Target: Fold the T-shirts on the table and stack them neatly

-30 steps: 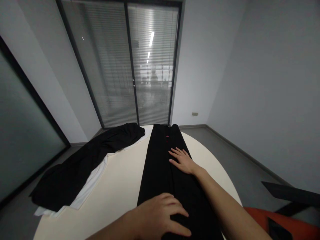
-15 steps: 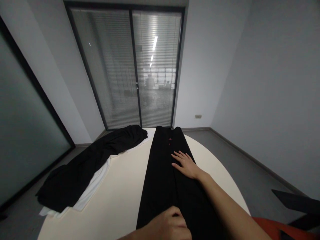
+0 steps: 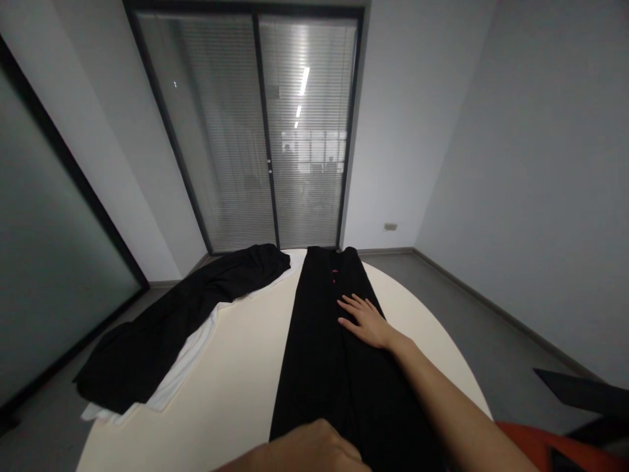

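Black trousers [image 3: 314, 354] lie lengthwise down the table, with small red marks near their far end. On the right leg of the trousers rests my right hand [image 3: 366, 321], palm down with its fingers spread. My left hand [image 3: 314, 449] is at the bottom edge of the view, over the near part of the trousers. Its fingers are curled; whether they grip the fabric is hidden. To the left, a dark garment [image 3: 196, 295] lies rumpled over a white cloth [image 3: 184, 367].
The pale round table [image 3: 230, 367] bears all the clothes. Beyond its far edge stand glass doors with blinds [image 3: 309, 196]. A red and black chair [image 3: 540, 442] is at the lower right, close to the table's edge.
My left hand has moved down and slightly left, toward the near edge of the view. My right hand stays flat on the trousers.
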The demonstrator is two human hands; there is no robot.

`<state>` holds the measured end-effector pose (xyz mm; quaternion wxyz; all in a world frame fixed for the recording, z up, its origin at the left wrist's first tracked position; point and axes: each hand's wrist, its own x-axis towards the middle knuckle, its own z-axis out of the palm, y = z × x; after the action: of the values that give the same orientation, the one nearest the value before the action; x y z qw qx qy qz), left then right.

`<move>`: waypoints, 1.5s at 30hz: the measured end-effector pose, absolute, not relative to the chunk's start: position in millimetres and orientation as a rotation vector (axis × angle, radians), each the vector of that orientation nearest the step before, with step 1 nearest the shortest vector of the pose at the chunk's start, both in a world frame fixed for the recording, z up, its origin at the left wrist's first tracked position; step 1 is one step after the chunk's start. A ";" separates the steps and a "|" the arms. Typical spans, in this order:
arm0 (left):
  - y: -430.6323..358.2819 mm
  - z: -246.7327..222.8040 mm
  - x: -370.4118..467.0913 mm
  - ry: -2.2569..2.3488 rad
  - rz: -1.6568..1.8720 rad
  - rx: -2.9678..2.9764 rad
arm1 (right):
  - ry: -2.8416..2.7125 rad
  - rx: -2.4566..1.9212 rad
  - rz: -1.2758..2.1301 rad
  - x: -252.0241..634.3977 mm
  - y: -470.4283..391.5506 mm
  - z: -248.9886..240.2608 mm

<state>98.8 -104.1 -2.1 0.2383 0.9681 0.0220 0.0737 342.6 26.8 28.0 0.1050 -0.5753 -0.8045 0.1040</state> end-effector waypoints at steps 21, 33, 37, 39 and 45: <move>-120.0 23.0 96.8 0.189 0.219 2.914 | -2.380 -1.709 0.307 341.6 26.2 29.8; -113.3 53.1 104.4 0.543 0.345 2.047 | -2.359 -1.536 0.378 337.3 18.1 48.8; -94.4 66.7 102.6 0.818 0.415 1.624 | -2.304 -1.234 1.134 332.0 -7.6 91.8; -80.3 63.6 100.3 0.828 0.489 1.492 | -2.283 -1.044 1.544 330.8 -21.5 112.6; -55.6 46.6 98.5 0.771 0.550 1.198 | -2.289 -1.071 1.731 327.1 -37.3 125.3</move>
<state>98.5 -55.6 46.6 0.7223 0.5426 0.3491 0.2490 327.1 -37.3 125.3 0.0393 -0.3494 -0.7468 0.5646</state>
